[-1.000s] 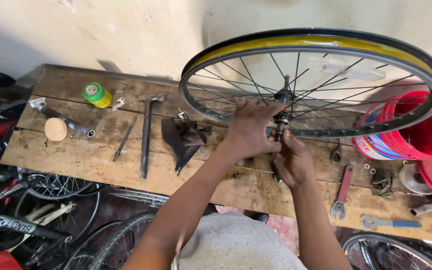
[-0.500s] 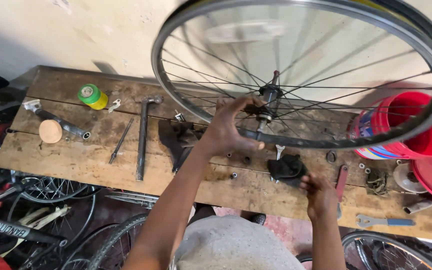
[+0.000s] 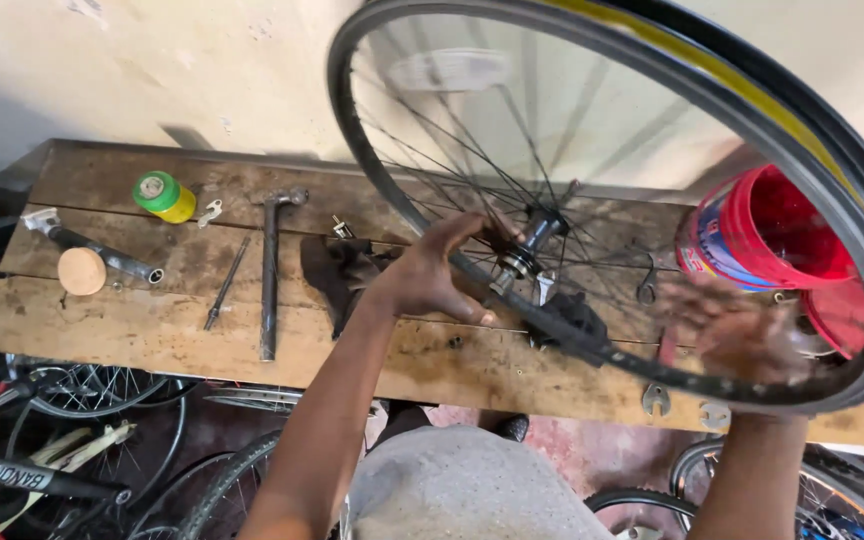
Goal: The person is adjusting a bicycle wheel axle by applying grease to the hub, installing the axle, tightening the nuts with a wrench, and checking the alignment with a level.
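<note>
Left hand (image 3: 432, 275) at wheel (image 3: 752, 100) hub, right hand (image 3: 742, 335) on rim, blurred

Black spoked bicycle wheel (image 3: 857, 215) tilted above workbench.

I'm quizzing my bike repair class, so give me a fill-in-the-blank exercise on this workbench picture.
1. The left hand grips the wheel at its ____.
2. The right hand is at the wheel's ____.
3. The bucket on the bench is ____ in colour.
4. The small can has a ____ top.

Missing words: hub; rim; red; green
</note>
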